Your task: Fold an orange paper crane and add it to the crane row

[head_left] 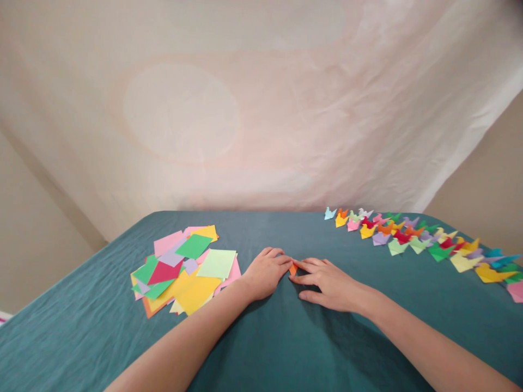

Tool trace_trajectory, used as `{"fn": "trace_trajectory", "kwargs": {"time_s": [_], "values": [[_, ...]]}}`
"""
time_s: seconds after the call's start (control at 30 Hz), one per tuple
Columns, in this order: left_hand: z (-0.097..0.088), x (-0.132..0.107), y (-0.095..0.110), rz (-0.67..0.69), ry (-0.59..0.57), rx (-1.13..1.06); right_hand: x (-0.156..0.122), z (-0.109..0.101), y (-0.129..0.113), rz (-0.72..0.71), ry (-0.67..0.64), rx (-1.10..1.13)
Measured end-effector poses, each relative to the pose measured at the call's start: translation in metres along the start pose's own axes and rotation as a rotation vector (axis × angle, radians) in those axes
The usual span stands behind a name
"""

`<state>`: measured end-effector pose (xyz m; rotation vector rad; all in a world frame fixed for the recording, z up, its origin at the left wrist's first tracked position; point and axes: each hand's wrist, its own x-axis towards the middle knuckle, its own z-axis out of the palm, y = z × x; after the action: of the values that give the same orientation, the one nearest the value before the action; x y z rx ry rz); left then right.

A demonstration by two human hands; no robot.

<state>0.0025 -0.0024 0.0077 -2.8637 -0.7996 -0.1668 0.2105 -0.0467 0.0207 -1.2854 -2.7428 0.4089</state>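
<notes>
A small folded piece of orange paper (293, 269) lies on the tablecloth between my two hands, mostly covered by fingers. My left hand (265, 272) is closed over its left side, fingers together and bent. From the right, my right hand (327, 283) grips the paper's edge with its fingertips, while the thumb sits lower, apart from it on the cloth. How the paper is folded under the fingers cannot be made out.
Left of my hands lies a loose pile of coloured paper squares (196, 291), close to my left forearm. Rows of folded paper birds (402, 237) in many colours stand along the right side. A teal cloth (261, 337) covers the table; a pale fabric sheet (286, 125) hangs behind.
</notes>
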Motion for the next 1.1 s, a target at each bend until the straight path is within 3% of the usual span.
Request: {"fn": "trace_trajectory", "kwargs": {"time_s": [0.67, 1.1], "values": [[0.011, -0.001, -0.005, -0.090, 0.026, 0.054, -0.001, 0.002, -0.005, -0.066, 0.038, -0.078], [0.000, -0.005, -0.008, 0.061, 0.028, -0.023, 0.000, 0.002, -0.007, -0.051, 0.035, -0.069]]}}
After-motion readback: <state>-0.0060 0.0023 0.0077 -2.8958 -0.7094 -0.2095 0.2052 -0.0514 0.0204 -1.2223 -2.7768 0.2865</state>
